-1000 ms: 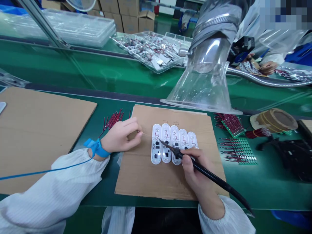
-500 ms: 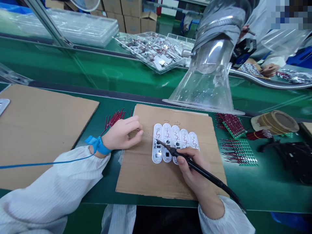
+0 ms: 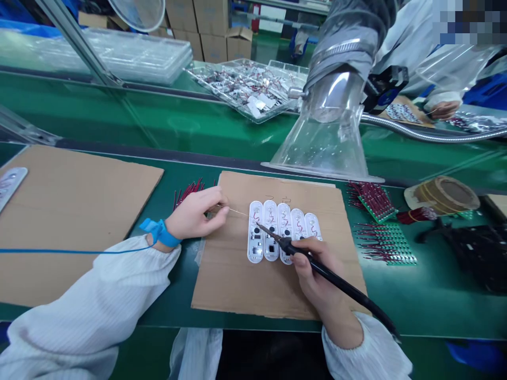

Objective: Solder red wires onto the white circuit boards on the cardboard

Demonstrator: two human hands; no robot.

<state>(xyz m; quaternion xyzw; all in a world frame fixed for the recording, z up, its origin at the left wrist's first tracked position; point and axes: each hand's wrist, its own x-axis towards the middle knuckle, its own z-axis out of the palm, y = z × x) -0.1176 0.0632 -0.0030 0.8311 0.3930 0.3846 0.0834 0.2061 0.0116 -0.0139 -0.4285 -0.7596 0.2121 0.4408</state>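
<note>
My right hand (image 3: pixel 319 269) grips a black soldering iron (image 3: pixel 328 274), its tip over the leftmost of several white oblong circuit boards (image 3: pixel 255 248) lying side by side. Pinched between the fingers of my left hand (image 3: pixel 200 214) is a thin solder wire (image 3: pixel 237 211), which stretches right toward that same board. Whether tip and wire touch the board I cannot tell. Under the boards lies a cardboard sheet (image 3: pixel 225 290). A blue wrist strap (image 3: pixel 161 233) with a cord circles my left wrist. Red wires (image 3: pixel 190 191) lie behind my left hand.
A clear fume hood (image 3: pixel 322 148) hangs over the cardboard's back edge. Green boards with red wires (image 3: pixel 390 245), a tape roll (image 3: pixel 441 195) and a black stand (image 3: pixel 481 258) sit at right. Another cardboard sheet (image 3: pixel 79 206) lies left. Beyond, a co-worker's hand (image 3: pixel 443 110) is visible.
The iron's tip has shifted slightly right and up, away from the leftmost board's edge. My left hand still holds the solder wire, almost in place. The camera view has shifted a little.
</note>
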